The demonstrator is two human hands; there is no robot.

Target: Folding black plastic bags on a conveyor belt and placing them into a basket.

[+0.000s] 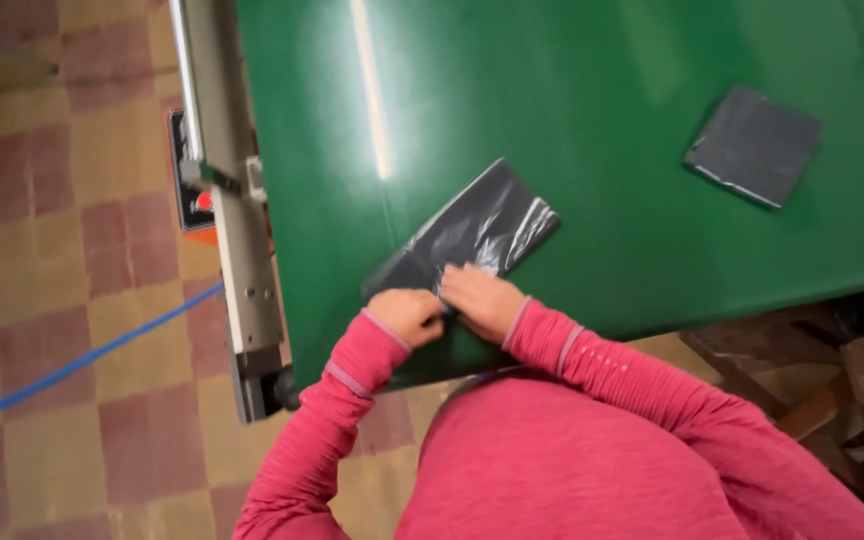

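Near the lower middle of the frame, the left hand (407,315), curled into a loose fist, presses on the near end of a shiny black folded plastic bag (472,238) lying on the green bench (602,150). The right hand (482,300), fingers flat and spread, presses the same end just beside it. A second dark folded plastic square (754,145) lies well apart at upper right.
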